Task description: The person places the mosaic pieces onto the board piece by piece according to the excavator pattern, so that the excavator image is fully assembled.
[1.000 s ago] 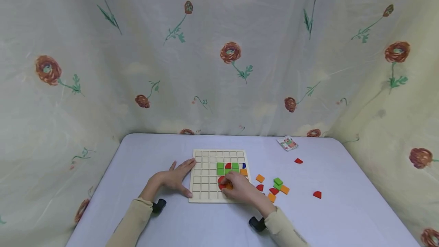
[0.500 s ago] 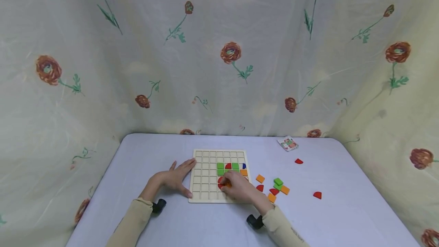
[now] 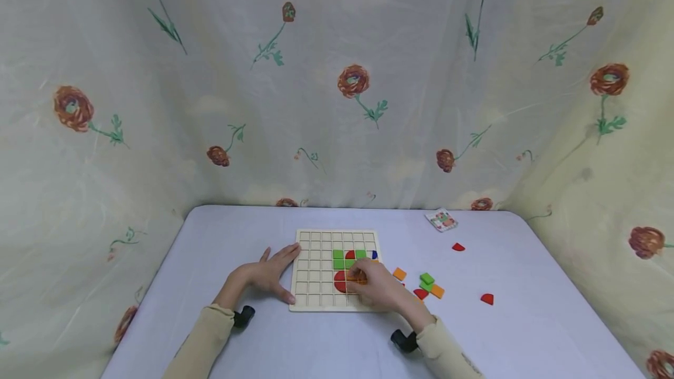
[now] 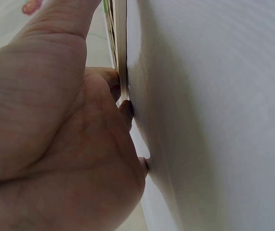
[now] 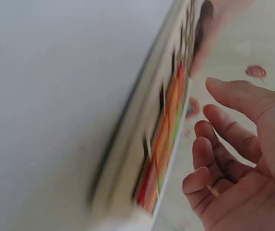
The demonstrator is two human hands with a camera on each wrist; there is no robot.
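- I see the left hand (image 3: 271, 274) with its fingers and thumb spread apart, touching the left edge of the pale grid board (image 3: 316, 269).
- I have the right hand (image 3: 375, 285) over the board's right part, thumb and fingertips apart, loosely bent, with nothing between them in the wrist view.
- The board lies flat on the white table (image 3: 253, 344); near the right fingertips I make out red quarter-circle pieces (image 3: 340, 282) and orange tiles (image 3: 360, 279) in its cells.
- Above these sit green square tiles (image 3: 339, 264) and a blue piece (image 3: 374, 255).
- Right of the board I see loose orange squares (image 3: 437, 291), green squares (image 3: 427, 278) and red quarter circles (image 3: 487, 299).
- A patterned card (image 3: 442, 220) lies near the far edge.
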